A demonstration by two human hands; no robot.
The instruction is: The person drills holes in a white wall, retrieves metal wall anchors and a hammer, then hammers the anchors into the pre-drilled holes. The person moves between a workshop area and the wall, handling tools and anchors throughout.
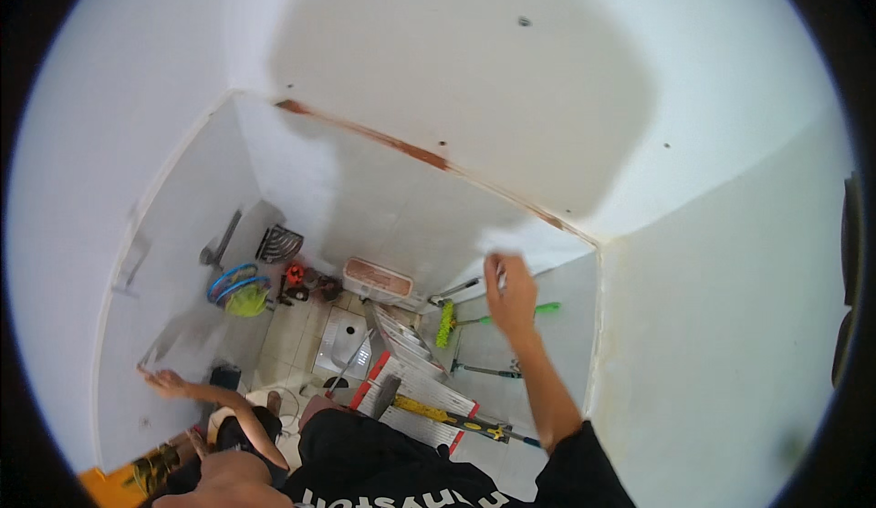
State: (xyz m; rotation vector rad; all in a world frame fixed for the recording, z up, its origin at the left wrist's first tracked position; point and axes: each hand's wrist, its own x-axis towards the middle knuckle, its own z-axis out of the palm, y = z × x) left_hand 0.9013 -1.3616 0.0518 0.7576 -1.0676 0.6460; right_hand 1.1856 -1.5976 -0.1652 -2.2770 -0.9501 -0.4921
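Head view: right hand (511, 294) before grey wall (401, 202); grip curled, cannot tell whether holding.

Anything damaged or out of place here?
Yes. Along the seam between the upper wall and lower wall, reddish-brown patches break the pale finish unevenly, so it looks chipped. A hammer also appears to lie loose across the red-edged ladder; it could get knocked off.
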